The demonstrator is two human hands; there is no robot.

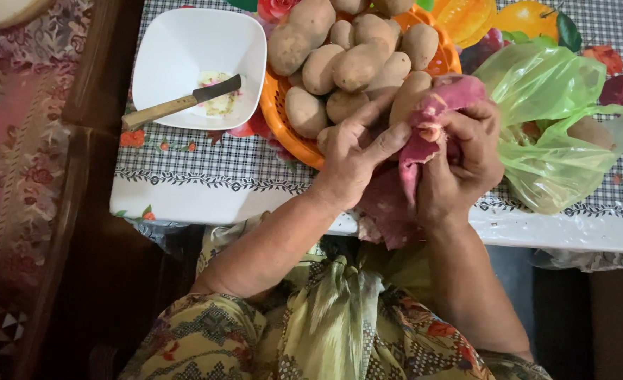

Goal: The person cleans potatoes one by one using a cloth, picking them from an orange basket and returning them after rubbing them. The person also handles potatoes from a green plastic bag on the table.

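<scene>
Two hands meet over the near edge of a table (pixel 185 197) covered with a checked, flower-printed cloth. Farthest left on it stands a square white bowl (pixel 178 49) with a smear of scraps at its bottom; a wooden-handled knife (pixel 181 103) lies across it, blade inside, handle sticking out over the near-left rim. Next comes a round orange basket (pixel 283 119) heaped with brown potatoes (pixel 347 56).

The left hand (pixel 354 158) lies against the basket's near rim, its fingers spread and curled around a reddish-purple root (pixel 435 116), thumb pressed to its side. The right hand (pixel 466 162) is closed around the same root from the other side, fingers wrapped over its top. The root sits between the two palms, just above the table edge; its long axis runs from the upper right, by the basket rim, down toward the person's lap. A strip of purple peel (pixel 389 204) hangs below it. Both hands touch the root; the knife lies well apart, on the left hand's side.

Farthest right, a crumpled green plastic bag (pixel 558 134) lies just beside the right hand.
</scene>
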